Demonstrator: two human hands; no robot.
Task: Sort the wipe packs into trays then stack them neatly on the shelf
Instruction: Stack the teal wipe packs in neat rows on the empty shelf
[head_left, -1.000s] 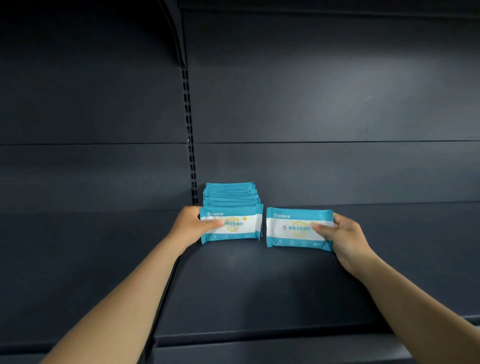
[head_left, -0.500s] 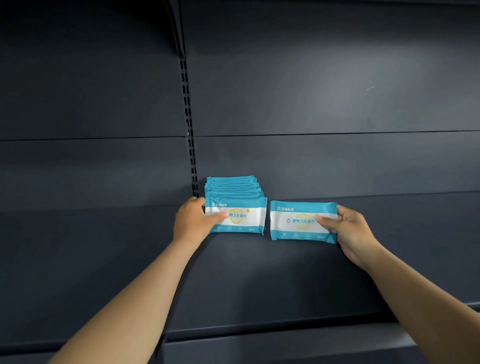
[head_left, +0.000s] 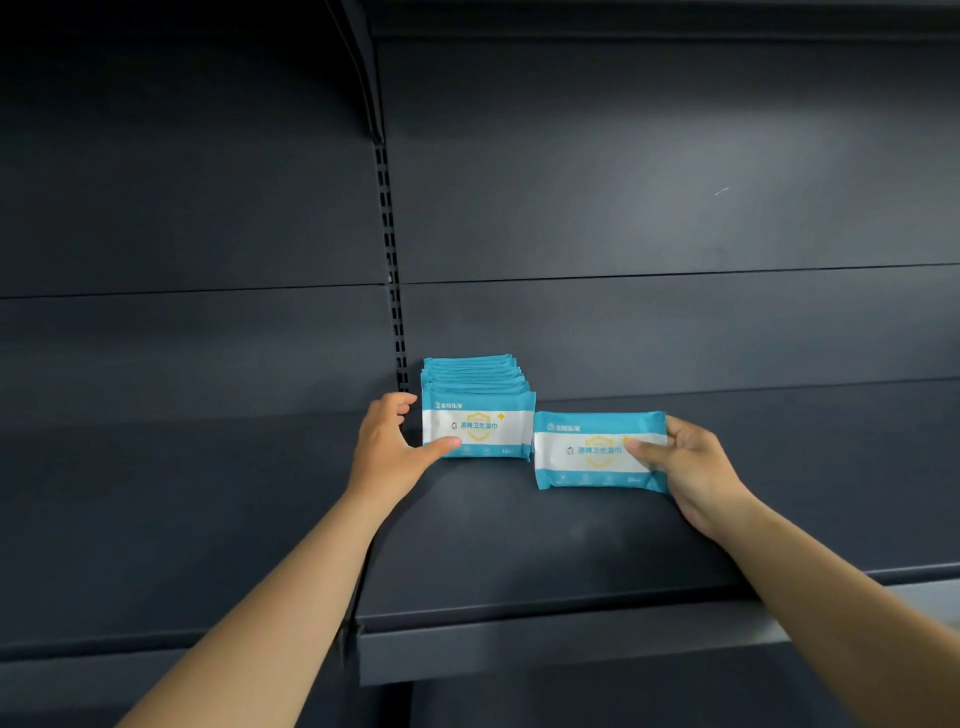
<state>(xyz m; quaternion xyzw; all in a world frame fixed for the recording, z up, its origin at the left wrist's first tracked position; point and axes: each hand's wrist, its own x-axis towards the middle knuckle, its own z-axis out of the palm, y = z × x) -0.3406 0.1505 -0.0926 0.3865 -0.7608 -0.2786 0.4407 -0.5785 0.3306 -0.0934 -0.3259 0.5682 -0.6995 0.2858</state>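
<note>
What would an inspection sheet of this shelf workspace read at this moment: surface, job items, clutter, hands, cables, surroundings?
Surface: dark metal shelf, bare in front of the packs.
Job's things: row of wipe packs standing upright, front to back, at the shelf's left end; single wipe pack upright just right of the row and nearer the front edge. No trays in view.
Clutter: nothing seen.
Hands: left hand rests at the row's left end, thumb on the front pack's face; right hand pinches the single pack at its right end.
Cables: nothing seen.
Surroundings: dark back panels, slotted upright left of the row, another shelf's underside above.
</note>
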